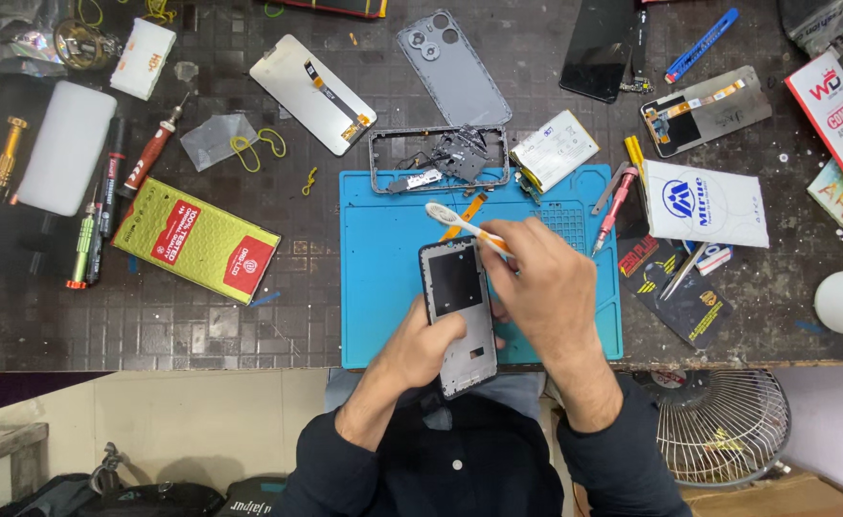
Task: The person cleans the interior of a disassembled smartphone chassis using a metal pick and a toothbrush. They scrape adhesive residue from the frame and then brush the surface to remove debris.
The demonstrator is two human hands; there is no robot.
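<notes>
At far left I see screwdrivers (91, 235) and a green-and-red box (194, 239) on the dark table (249, 325). My left hand (421, 347) has its fingers curled around the grey phone frame (458, 316), held over the blue mat (383, 239). My right hand (546, 287) pinches a white toothbrush (465, 224) angled at the frame's top edge.

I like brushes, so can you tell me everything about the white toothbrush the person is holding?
The white plastic toothbrush with an orange stripe lies slanted across the blue work mat. Its bristled head points up and left, just above the top edge of the grey phone frame. The right hand grips its handle, hiding the far end. The left hand steadies the frame underneath.
</notes>
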